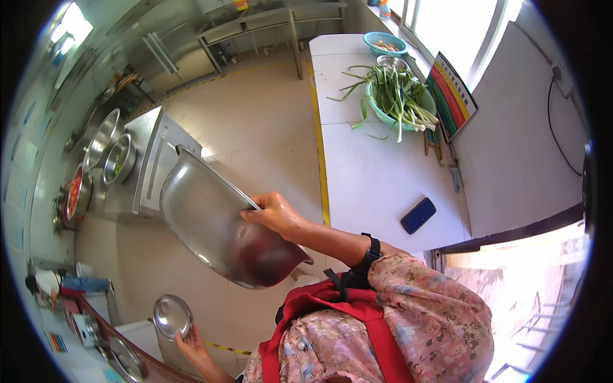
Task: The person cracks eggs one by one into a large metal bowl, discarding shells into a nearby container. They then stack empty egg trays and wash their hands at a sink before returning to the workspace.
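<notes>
My right hand (270, 213) grips the rim of a large stainless steel basin (201, 206), which hangs tilted on its side in front of me; its surface reflects red near the bottom. Lower left, my left hand (191, 341) holds a small round steel bowl (172, 313) by its edge, well apart from the basin. Leafy green stalks with white ends (400, 95) lie heaped in a turquoise plastic basket (385, 119) on the white counter (359, 172) to the right.
A phone (418, 215) lies on that counter; a blue basket (383, 36) of food stands at its far end. Steel basins (119, 160) with green and red food stand at left. Another person (67, 284) is beyond a brown-edged counter (139, 352) holding lids or pans, lower left.
</notes>
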`<state>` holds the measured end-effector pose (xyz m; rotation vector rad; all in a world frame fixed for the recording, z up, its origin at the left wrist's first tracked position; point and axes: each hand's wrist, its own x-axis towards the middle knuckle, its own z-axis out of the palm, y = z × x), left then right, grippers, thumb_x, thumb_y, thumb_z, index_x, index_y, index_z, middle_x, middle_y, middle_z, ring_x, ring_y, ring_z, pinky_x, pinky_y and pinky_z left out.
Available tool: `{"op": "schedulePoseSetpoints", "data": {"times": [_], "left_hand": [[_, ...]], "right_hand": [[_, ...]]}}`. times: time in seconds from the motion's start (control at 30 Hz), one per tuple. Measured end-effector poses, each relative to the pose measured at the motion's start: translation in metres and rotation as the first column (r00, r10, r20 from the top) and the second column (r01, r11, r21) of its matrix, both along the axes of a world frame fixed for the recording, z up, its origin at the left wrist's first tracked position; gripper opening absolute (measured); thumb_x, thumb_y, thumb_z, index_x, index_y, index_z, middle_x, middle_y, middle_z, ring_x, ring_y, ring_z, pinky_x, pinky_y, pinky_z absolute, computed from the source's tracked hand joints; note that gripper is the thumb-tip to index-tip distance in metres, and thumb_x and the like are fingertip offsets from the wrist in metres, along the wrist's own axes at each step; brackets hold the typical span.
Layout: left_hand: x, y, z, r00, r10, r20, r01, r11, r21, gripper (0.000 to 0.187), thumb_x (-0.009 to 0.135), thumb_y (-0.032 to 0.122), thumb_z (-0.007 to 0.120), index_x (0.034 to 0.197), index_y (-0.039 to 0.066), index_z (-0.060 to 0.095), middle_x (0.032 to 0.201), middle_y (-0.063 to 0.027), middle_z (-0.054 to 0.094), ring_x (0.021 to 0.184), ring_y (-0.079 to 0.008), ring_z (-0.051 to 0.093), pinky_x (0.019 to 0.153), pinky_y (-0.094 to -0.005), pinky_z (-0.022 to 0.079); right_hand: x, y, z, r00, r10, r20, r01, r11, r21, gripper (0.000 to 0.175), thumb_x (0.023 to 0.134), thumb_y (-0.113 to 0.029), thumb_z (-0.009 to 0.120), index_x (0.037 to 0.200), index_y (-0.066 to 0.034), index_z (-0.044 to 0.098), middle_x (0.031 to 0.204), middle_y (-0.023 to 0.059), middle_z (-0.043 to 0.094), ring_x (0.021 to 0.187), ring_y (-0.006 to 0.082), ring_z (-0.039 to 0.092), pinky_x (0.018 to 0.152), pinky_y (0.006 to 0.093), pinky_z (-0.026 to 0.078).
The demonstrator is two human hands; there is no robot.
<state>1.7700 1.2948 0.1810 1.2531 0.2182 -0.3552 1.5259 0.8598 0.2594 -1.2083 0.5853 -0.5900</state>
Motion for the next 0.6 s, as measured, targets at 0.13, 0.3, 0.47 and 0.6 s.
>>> {"op": "schedulePoseSetpoints", "data": {"times": [0.13,0.3,0.47,0.6], "left_hand": [[0.105,-0.085,0.012,0.995,-0.089,-0.037,0.091,0.994,0.067,0.056,0.084,0.028,0.065,0.128,-0.001,0.045,0.118,-0.0152,0.054,0.103,-0.0261,0.059,0.088,-0.0383,0.056],[0.185,-0.221,0.015,0.953,-0.302,-0.035,0.303,0.952,0.031,0.051,0.085,0.026,0.066,0.125,0.000,0.047,0.118,-0.0158,0.054,0.104,-0.0278,0.058,0.089,-0.0415,0.056],[0.230,-0.366,0.010,0.878,-0.477,-0.032,0.477,0.879,-0.013,0.049,0.086,0.025,0.064,0.125,0.001,0.047,0.120,-0.0172,0.053,0.106,-0.0292,0.058,0.091,-0.0437,0.055],[0.246,-0.458,0.005,0.869,-0.487,-0.087,0.482,0.873,-0.067,0.052,0.087,0.026,0.064,0.130,0.003,0.045,0.124,-0.0177,0.050,0.105,-0.0302,0.059,0.087,-0.0431,0.056]], "right_hand": [[0.045,-0.038,-0.004,0.992,-0.124,0.034,0.124,0.992,-0.013,0.014,0.083,-0.012,0.068,0.088,0.0003,0.070,0.070,-0.0037,0.056,0.066,0.0056,0.046,0.059,0.0264,0.040],[0.060,-0.107,0.006,0.947,-0.322,-0.008,0.321,0.945,-0.065,0.013,0.082,-0.010,0.069,0.088,0.0015,0.070,0.070,-0.0028,0.058,0.068,0.0058,0.049,0.061,0.0264,0.043],[0.067,-0.203,0.023,0.871,-0.488,0.055,0.491,0.862,-0.125,0.012,0.081,-0.008,0.068,0.088,0.0019,0.069,0.069,-0.0015,0.060,0.066,0.0075,0.049,0.061,0.0291,0.045],[0.060,-0.287,0.049,0.812,-0.581,0.049,0.569,0.771,-0.287,0.011,0.084,-0.009,0.066,0.084,0.0018,0.065,0.067,0.0004,0.060,0.065,0.0074,0.050,0.061,0.0280,0.044]]}}
